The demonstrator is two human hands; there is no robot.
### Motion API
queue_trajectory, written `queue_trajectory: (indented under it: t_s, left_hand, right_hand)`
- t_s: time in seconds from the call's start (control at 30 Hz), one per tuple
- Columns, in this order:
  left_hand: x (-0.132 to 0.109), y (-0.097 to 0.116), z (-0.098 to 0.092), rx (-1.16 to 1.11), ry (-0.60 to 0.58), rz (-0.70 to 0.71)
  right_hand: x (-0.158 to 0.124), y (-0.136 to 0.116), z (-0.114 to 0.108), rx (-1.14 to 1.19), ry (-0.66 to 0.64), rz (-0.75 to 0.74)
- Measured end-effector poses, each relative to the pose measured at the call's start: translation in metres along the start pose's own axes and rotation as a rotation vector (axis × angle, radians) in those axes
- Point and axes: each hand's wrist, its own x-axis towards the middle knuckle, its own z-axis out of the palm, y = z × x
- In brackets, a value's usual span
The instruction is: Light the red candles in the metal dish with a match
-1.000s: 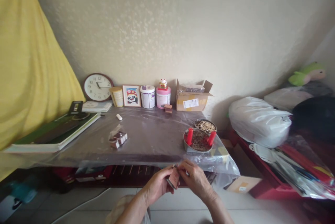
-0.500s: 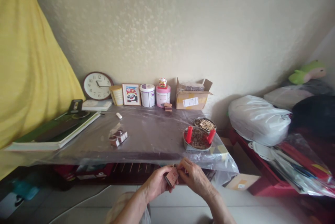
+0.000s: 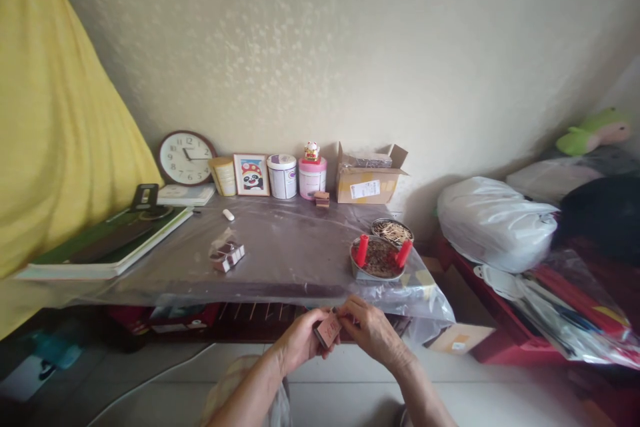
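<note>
My left hand (image 3: 299, 340) grips a small reddish-brown matchbox (image 3: 327, 330) just below the front edge of the low table (image 3: 290, 260). My right hand (image 3: 369, 334) pinches at the box's right end; whether anything is between those fingertips is hidden. Above the hands on the table stands a metal bowl (image 3: 379, 260) of dark burnt bits with two red candles in it. Behind it sits a second bowl (image 3: 391, 230) of pale sticks. A pack of matchboxes in clear wrap (image 3: 226, 256) lies to the left on the plastic sheet.
Along the wall stand a clock (image 3: 185, 158), a panda picture (image 3: 252, 174), tins (image 3: 281, 176) and an open cardboard box (image 3: 369, 177). Books (image 3: 107, 245) lie at the left by a yellow curtain (image 3: 55, 114). A white bag (image 3: 495, 220) and clutter fill the right.
The view has tilted up slightly, so the table and hands sit a little lower-to-higher in frame. Both hands stay on the matchbox, barely shifted.
</note>
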Motion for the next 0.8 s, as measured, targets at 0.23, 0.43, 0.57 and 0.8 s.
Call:
queue_trajectory:
  t_s: [0.23,0.43,0.57,0.8]
  left_hand:
    - [-0.0012,-0.0015,-0.0021,0.029,0.012,-0.019]
    - [-0.0003,-0.0020,0.0020,0.086,0.026,0.024]
    - [0.0018,-0.0048,0.0018,0.104,0.062,0.059]
    - [0.0006,-0.0005,-0.0014,0.033,0.063,0.053]
  right_hand:
    - [-0.0009,-0.0008,-0.0001,0.035,-0.012,0.015]
    - [-0.0023,-0.0021,0.0026,0.060,-0.008,0.030]
    - [-0.0017,0.0009,0.0054,0.073,0.009,0.038]
    - [0.0012,0.0053,0.0042,0.138,0.048,0.068]
